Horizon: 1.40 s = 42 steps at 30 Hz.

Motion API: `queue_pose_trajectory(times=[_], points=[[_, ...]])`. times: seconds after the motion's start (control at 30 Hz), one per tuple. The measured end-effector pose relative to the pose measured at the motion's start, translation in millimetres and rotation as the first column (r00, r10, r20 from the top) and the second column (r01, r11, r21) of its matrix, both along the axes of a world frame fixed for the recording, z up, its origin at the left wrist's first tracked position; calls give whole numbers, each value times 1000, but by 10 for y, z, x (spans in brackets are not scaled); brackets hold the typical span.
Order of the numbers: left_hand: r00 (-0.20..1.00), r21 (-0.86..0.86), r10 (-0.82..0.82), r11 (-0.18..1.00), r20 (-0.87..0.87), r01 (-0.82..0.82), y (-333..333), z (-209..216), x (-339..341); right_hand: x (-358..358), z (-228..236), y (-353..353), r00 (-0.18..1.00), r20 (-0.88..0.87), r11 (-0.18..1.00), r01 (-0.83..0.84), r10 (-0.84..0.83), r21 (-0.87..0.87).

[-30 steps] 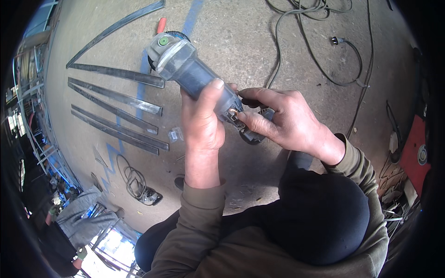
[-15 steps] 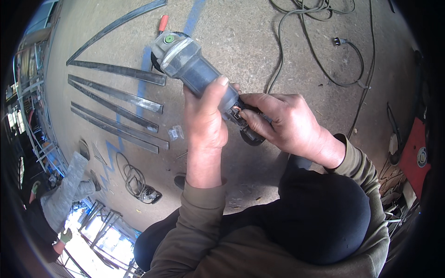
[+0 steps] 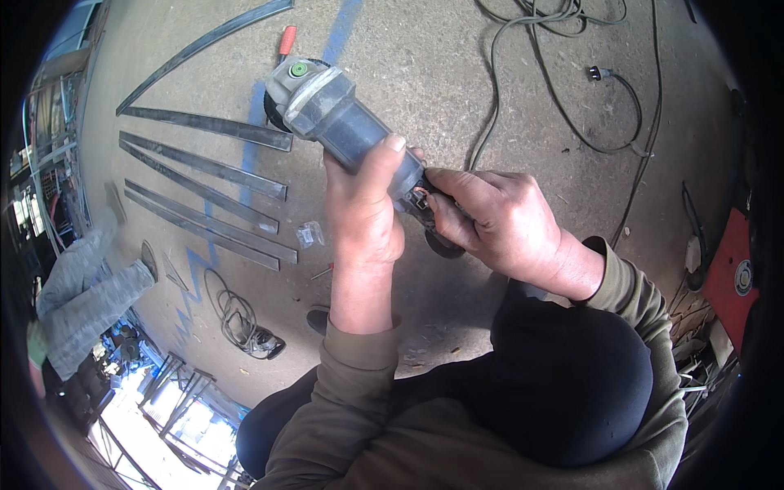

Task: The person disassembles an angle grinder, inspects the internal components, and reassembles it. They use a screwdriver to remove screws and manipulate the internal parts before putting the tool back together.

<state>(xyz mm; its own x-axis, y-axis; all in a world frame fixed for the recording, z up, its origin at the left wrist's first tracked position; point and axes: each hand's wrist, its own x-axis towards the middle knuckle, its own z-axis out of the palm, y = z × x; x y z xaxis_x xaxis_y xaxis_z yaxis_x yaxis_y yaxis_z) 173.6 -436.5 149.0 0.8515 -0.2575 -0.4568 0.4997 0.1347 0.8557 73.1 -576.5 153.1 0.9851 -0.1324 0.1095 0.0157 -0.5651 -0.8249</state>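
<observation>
An angle grinder (image 3: 353, 129) with a dark body, a grey gear head and a red side handle (image 3: 287, 40) is held tilted, its head toward the upper left. My left hand (image 3: 365, 200) wraps round the body from below, thumb on top. At the rear end the housing is opened, and inner parts with a bit of copper-coloured wire (image 3: 420, 193) show. My right hand (image 3: 498, 214) pinches with thumb and forefinger at this opened end. What lies between those fingertips is mostly hidden.
Several flat metal bars (image 3: 208, 170) lie on the concrete floor at the left. A cable with a plug (image 3: 600, 74) winds across the upper right. A small clear plastic bag (image 3: 309, 234) and a coiled cord (image 3: 236, 317) lie nearer. Another person's legs (image 3: 90, 302) are at the far left.
My right hand has shifted very slightly at the grinder's opened end, still pinching. My left hand keeps its hold. The other person has stepped further toward the left edge.
</observation>
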Motion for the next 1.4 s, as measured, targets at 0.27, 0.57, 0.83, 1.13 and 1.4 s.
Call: queue_pose_trajectory(times=[0.27, 0.57, 0.83, 1.13, 1.4], points=[[1000, 4, 0, 1000, 8, -1, -4, 3, 3, -1, -30, 9, 999, 28, 998, 20, -21, 54], [1000, 18, 14, 1000, 4, -14, 20, 24, 46, 0, 13, -37, 992, -124, 923, 52, -5, 381], [995, -39, 58, 997, -75, -61, 92, -2, 102, -85, -72, -18, 934, -337, 767, 132, 116, 628], [989, -71, 128, 989, -68, -133, 167, -40, 162, -133, -83, -27, 915, -343, 859, -7, 212, 512], [985, -70, 140, 987, -101, -147, 203, -21, 171, -175, -132, 39, 949, -271, 904, -32, 161, 426]])
